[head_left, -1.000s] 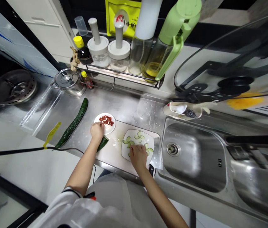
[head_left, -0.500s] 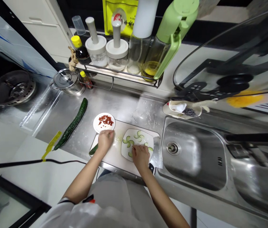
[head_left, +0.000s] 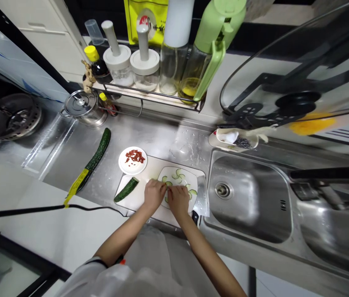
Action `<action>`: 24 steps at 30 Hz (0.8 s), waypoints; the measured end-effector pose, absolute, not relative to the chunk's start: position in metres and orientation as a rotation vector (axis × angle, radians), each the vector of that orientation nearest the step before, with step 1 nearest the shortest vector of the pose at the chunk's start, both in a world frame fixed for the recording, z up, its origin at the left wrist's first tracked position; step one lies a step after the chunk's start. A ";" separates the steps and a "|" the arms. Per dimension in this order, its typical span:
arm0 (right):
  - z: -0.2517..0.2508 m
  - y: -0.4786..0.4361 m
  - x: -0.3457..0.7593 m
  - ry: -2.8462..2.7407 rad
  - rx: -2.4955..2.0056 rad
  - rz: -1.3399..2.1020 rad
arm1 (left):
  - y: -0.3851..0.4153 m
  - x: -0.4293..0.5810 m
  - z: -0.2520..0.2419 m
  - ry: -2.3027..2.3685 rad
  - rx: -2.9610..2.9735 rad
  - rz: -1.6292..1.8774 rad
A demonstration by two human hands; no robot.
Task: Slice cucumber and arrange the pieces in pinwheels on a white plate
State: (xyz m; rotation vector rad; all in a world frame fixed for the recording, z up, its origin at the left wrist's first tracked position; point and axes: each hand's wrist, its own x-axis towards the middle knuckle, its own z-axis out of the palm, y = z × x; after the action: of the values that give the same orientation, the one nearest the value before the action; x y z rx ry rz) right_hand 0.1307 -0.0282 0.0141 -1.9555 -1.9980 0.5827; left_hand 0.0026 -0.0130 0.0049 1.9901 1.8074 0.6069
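My left hand point(head_left: 155, 195) and my right hand point(head_left: 178, 201) meet over the left side of a white squarish plate point(head_left: 194, 177), fingertips nearly touching. Both are closed in a pinch; whatever is between the fingers is too small to make out. Thin green-edged cucumber slices point(head_left: 179, 175) lie on the plate in curved, pinwheel-like groups, partly hidden by my hands. The plate rests on a pale cutting board point(head_left: 137, 199). A cut cucumber piece point(head_left: 126, 189) lies at the board's left end. Just behind it, a small white dish point(head_left: 133, 168) holds small red pieces point(head_left: 135, 156).
A knife point(head_left: 195, 217) lies at the board's right end, beside the sink point(head_left: 251, 198). A whole cucumber point(head_left: 97, 154) lies left, partly under a yellow tag point(head_left: 77, 186) on a black cord. Behind are a lidded pot point(head_left: 83, 108) and a seasoning rack point(head_left: 155, 95).
My left hand has moved right from beside the red pieces' dish to the plate, uncovering the cut cucumber piece. My right hand has shifted slightly left. The view has shifted a little.
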 end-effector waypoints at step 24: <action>0.008 -0.021 0.127 -2.031 -1.882 0.585 | -0.013 0.001 0.002 1.846 2.017 0.514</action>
State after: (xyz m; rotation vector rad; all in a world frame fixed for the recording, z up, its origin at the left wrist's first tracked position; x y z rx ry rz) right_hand 0.1267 -0.0215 0.0081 -1.8817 -2.0315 0.5848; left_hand 0.0005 -0.0133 0.0017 2.0167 1.8460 0.5144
